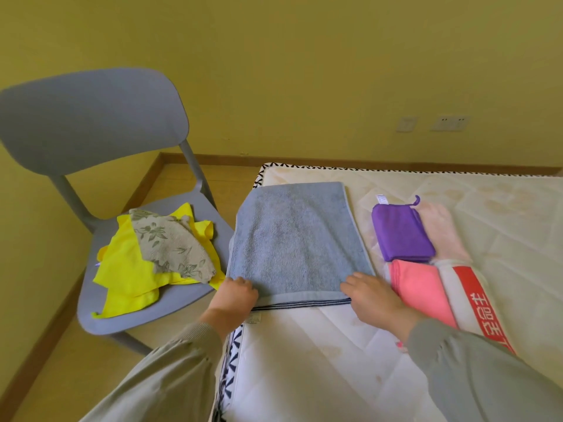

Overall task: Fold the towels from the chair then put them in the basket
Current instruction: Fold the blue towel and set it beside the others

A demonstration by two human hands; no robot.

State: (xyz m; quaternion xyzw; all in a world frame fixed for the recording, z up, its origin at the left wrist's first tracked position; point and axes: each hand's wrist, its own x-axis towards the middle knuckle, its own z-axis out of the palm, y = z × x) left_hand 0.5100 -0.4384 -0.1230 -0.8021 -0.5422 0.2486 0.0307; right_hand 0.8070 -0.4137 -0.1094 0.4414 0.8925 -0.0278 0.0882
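The blue towel (pixel 298 239) lies flat on the mattress (pixel 335 360), its long axis running away from the person and its near hem at the hands. The left hand (pixel 236 295) grips the near-left corner. The right hand (pixel 373 295) grips the near-right corner. Both hands are equally near. The probable next move is to fold the hem away from the person. Unfolded towels (pixel 128 269) lie on the chair (pixel 91 117), left of the blue towel. No basket is in view.

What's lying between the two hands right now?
Head view: the near edge of the blue-grey towel spans from left hand to right hand.
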